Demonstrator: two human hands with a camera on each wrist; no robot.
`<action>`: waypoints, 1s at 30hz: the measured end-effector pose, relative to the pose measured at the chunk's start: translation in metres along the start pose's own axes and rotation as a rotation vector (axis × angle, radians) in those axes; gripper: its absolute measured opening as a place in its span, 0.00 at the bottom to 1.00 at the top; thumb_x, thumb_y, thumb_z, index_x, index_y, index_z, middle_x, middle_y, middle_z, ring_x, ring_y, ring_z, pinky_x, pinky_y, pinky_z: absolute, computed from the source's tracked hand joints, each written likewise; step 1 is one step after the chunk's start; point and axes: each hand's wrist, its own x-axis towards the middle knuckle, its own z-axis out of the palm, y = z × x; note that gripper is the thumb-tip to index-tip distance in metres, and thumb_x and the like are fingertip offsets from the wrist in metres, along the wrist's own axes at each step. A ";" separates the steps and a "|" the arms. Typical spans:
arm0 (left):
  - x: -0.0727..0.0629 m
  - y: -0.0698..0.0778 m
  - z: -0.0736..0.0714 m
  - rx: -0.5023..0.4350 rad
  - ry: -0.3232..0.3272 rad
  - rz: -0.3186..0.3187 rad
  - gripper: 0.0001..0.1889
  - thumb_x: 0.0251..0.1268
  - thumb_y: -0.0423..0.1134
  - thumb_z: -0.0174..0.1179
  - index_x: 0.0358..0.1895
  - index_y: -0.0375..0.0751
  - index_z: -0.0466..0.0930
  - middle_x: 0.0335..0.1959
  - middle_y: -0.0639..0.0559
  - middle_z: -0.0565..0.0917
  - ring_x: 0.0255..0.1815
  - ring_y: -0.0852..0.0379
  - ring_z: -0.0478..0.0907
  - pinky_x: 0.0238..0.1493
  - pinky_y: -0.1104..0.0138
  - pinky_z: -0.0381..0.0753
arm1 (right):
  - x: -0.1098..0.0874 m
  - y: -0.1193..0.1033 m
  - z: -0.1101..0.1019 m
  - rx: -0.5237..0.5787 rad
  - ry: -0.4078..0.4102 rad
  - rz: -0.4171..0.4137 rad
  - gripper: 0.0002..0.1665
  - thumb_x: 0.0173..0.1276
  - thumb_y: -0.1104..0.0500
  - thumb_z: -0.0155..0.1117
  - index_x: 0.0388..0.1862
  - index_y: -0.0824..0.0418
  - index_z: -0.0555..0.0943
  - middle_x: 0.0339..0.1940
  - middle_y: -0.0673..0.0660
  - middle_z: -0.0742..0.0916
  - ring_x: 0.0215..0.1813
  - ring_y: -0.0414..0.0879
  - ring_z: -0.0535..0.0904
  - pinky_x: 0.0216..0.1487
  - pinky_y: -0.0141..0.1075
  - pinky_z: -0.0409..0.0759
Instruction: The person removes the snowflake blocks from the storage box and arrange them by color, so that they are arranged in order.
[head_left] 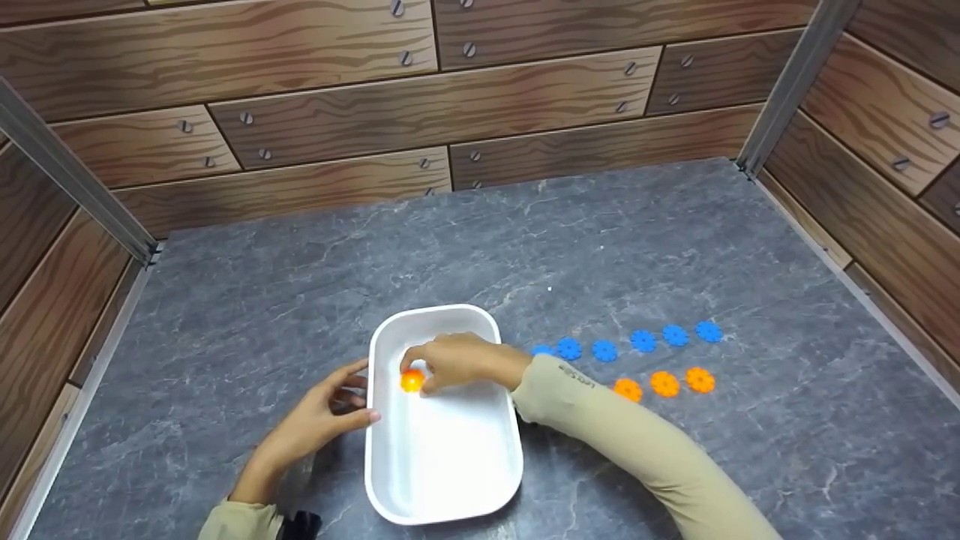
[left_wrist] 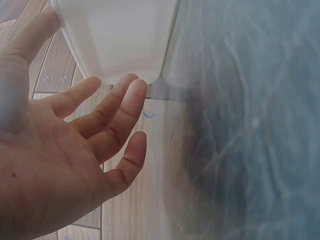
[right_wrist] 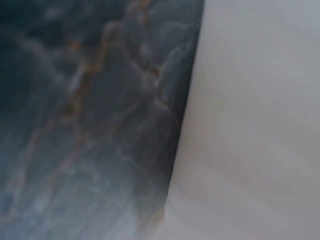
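Note:
A white rectangular tray (head_left: 450, 465) stands on the grey marbled tabletop. Over its left half, my right hand (head_left: 457, 360) reaches in and pinches an orange flower-shaped disc (head_left: 412, 381) between thumb and index finger. Beside the tray's left wall is my left hand (head_left: 319, 416), thumb at the rim and fingers loosely bent along the outside. The left wrist view shows that hand (left_wrist: 85, 135) palm outward, its fingertips near the tray wall (left_wrist: 120, 40). Only the tray's pale side (right_wrist: 250, 125) and the tabletop appear in the right wrist view; the hand is out of sight there.
Right of the tray lies a row of several blue flower-shaped discs (head_left: 643, 341). Nearer me, three orange discs (head_left: 664, 384) show beside the right sleeve (head_left: 615, 427), which may hide more. Wood-patterned walls (head_left: 337, 127) enclose the tabletop (head_left: 300, 277) at the back and sides.

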 end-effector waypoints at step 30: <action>-0.001 0.000 0.001 0.012 0.008 -0.015 0.41 0.58 0.42 0.68 0.73 0.35 0.58 0.58 0.34 0.74 0.48 0.51 0.75 0.49 0.61 0.76 | -0.003 -0.002 0.001 -0.065 0.049 -0.034 0.19 0.63 0.50 0.67 0.53 0.48 0.80 0.28 0.48 0.81 0.30 0.42 0.72 0.33 0.34 0.68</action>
